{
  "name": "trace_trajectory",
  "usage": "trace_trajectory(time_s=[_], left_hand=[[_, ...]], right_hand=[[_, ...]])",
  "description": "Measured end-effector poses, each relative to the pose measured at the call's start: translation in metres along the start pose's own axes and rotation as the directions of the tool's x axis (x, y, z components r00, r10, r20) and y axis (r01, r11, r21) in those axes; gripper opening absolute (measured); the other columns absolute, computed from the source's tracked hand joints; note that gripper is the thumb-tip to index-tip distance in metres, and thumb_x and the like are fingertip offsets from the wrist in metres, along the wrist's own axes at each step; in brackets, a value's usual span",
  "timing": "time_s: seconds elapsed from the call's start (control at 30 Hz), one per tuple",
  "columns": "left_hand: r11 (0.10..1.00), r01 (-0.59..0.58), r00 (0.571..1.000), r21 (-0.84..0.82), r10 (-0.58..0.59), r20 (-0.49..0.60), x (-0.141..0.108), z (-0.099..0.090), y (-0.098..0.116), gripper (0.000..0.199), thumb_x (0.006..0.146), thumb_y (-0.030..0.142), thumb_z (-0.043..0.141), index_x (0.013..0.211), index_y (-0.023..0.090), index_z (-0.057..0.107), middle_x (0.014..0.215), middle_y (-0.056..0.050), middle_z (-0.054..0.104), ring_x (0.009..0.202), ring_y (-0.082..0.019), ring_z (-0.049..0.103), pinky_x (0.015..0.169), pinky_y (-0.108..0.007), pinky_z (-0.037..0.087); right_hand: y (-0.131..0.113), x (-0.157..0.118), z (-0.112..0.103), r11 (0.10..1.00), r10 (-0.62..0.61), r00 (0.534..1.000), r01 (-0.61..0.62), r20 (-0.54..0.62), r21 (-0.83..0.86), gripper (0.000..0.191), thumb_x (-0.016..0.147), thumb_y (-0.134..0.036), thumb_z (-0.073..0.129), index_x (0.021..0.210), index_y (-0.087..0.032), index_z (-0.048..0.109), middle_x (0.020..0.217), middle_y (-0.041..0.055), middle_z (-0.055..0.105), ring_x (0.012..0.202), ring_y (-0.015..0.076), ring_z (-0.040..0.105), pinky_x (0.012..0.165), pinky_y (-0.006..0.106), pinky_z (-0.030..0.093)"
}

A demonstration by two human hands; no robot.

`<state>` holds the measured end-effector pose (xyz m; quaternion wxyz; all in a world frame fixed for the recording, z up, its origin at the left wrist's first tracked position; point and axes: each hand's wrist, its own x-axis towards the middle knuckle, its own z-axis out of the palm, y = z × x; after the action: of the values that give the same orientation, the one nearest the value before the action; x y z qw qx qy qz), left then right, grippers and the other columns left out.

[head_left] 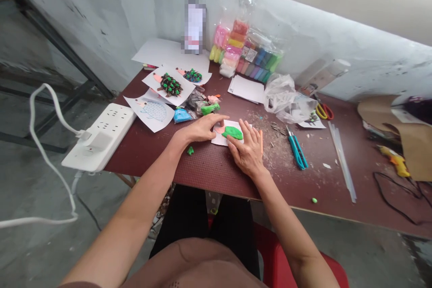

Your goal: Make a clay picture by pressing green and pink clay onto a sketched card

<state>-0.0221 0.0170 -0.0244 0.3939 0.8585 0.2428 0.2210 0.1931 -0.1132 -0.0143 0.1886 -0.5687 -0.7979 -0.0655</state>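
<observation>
Green modelling-clay oval (232,133) on white paper card (219,141), btwn both hands.
L hand (203,128) parted thumb-to-index at card's L end, by pink clay (219,129); R hand (248,147) fanned, fingertips on/near oval's R side, partly hiding card. Behind: clear plastic packs (250,55) w/ multicol. clay blocks (238,36); then crumpled white plastic bag (281,92), contents unclear.
</observation>
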Motion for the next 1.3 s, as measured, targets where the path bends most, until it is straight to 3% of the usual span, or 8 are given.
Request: trace_trajectory(time_s=[0.33, 0.57, 0.87, 1.3], left_hand=[[1.0, -0.026, 1.0, -0.003, 0.026, -0.011, 0.0, -0.001, 0.002, 0.082, 0.07, 0.0, 0.052, 0.15, 0.016, 0.055, 0.126, -0.011, 0.068, 0.116, -0.022, 0.062, 0.109, -0.04, 0.048], [1.0, -0.028, 1.0, -0.001, 0.028, -0.009, 0.0, -0.001, 0.002, 0.082, 0.07, 0.0, 0.052, 0.151, 0.016, 0.054, 0.127, -0.012, 0.068, 0.116, -0.023, 0.063, 0.109, -0.042, 0.048], [0.999, -0.034, 0.999, -0.003, 0.034, -0.031, 0.002, 0.0, 0.004, 0.078, 0.072, 0.002, 0.056, 0.15, 0.016, 0.056, 0.132, -0.012, 0.069, 0.117, -0.024, 0.064, 0.109, -0.042, 0.049], [0.999, -0.038, 0.998, -0.001, 0.038, -0.048, 0.002, 0.002, 0.002, 0.073, 0.074, 0.001, 0.055, 0.146, 0.013, 0.057, 0.138, -0.015, 0.067, 0.124, -0.025, 0.063, 0.112, -0.042, 0.048]], right_hand=[[0.0, -0.005, 0.001, 0.999, -0.038, 0.997, 0.036, -0.07, -0.033, 0.027, 0.103, -0.032, 0.057, 0.121, -0.033, 0.078, 0.169, 0.0049, 0.04, 0.156, 0.0287, 0.037, 0.125, 0.057, 0.027], [-0.005, 0.004, 0.002, 0.999, -0.034, 0.999, 0.034, 0.042, -0.003, 0.035, 0.103, -0.034, 0.057, 0.135, -0.031, 0.071, 0.174, 0.0054, 0.031, 0.159, 0.0312, 0.029, 0.127, 0.055, 0.026], [-0.015, 0.024, 0.004, 0.999, -0.039, 0.989, 0.038, 0.145, 0.008, 0.035, 0.104, -0.034, 0.052, 0.134, -0.026, 0.07, 0.175, 0.0084, 0.028, 0.161, 0.0333, 0.025, 0.127, 0.057, 0.024], [-0.014, 0.024, 0.007, 0.999, -0.033, 0.992, 0.031, 0.119, 0.011, 0.035, 0.105, -0.033, 0.051, 0.13, -0.024, 0.072, 0.174, 0.0101, 0.031, 0.16, 0.0332, 0.027, 0.126, 0.057, 0.027]])
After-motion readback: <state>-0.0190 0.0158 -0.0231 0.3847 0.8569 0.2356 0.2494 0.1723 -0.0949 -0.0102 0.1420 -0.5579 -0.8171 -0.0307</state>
